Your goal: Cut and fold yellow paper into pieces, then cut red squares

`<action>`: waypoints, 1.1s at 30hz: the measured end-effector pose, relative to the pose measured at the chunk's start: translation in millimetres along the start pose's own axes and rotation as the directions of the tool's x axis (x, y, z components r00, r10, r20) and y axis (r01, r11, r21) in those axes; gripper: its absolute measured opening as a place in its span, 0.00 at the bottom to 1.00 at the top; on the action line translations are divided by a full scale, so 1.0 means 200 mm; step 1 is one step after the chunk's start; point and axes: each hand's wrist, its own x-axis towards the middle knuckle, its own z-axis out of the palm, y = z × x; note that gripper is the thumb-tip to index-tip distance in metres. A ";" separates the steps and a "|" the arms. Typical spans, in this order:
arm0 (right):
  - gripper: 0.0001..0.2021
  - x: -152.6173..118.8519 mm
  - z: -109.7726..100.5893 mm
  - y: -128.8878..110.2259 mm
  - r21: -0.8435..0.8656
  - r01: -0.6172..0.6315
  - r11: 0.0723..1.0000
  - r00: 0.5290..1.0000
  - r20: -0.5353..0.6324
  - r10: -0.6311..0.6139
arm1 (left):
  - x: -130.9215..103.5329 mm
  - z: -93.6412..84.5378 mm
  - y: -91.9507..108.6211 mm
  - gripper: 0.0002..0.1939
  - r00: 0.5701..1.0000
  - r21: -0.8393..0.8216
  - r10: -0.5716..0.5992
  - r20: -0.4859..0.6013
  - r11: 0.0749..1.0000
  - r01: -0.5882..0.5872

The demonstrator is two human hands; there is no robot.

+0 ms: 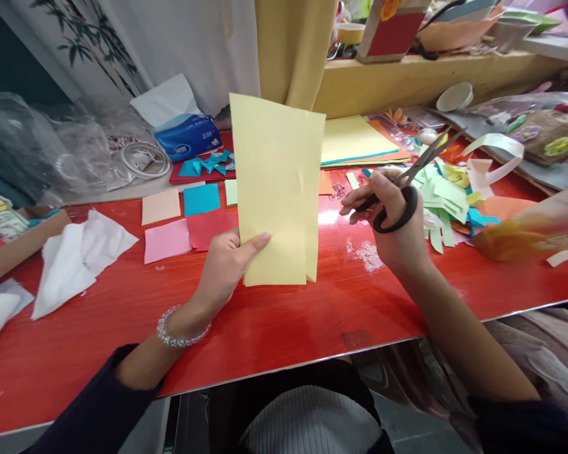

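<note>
My left hand (227, 261) pinches a pale yellow sheet of paper (279, 189) at its lower left edge, thumb in front. The sheet is folded and stands upright above the red table, its lower right corner slightly parted. To the right, my right hand (392, 208) holds scissors (426, 161) with black handles, fingers through the loops. The blades point up and away from the paper, a little apart. Left of the sheet lie a peach square (161, 207), a blue square (201, 200), a pink square (167, 241) and a red square (211, 228), partly behind my left hand.
Green paper scraps (442, 195) pile up at the right, near a blurred plastic bottle (525, 227). Yellow sheets (355, 140) are stacked behind. A blue tissue pack (187, 135) and blue paper pieces (208, 164) sit at the back left; crumpled white tissue (78, 258) lies nearer.
</note>
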 end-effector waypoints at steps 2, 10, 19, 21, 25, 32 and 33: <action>0.13 -0.01 -0.01 -0.03 0.040 0.013 0.999 0.988 0.152 -0.019 | 0.00 0.01 0.00 0.12 0.998 -0.037 0.057 -0.041 0.998 -0.059; 0.15 -0.08 0.04 -0.06 -0.364 -0.291 0.885 0.680 0.572 0.459 | 0.01 0.01 0.01 0.06 0.953 -0.058 0.189 -0.237 0.976 -0.208; 0.13 -0.08 0.05 -0.04 -0.487 -0.284 0.826 0.556 0.618 0.556 | 0.02 0.00 0.04 0.04 0.949 -0.162 0.165 -0.268 0.964 -0.213; 0.14 -0.08 0.05 -0.05 -0.502 -0.283 0.818 0.529 0.630 0.569 | 0.02 0.00 0.04 0.04 0.948 -0.170 0.154 -0.278 0.964 -0.206; 0.15 -0.08 0.06 -0.05 -0.548 -0.276 0.790 0.510 0.613 0.604 | 0.02 0.00 0.04 0.06 0.935 -0.155 0.190 -0.298 0.957 -0.244; 0.17 -0.10 0.07 -0.04 -0.501 -0.314 0.807 0.532 0.611 0.586 | -0.01 0.04 0.02 0.06 0.923 -0.082 0.216 -0.318 0.964 -0.254; 0.18 -0.10 0.08 -0.03 -0.494 -0.321 0.808 0.536 0.609 0.585 | -0.01 0.04 0.01 0.06 0.924 -0.073 0.209 -0.319 0.967 -0.244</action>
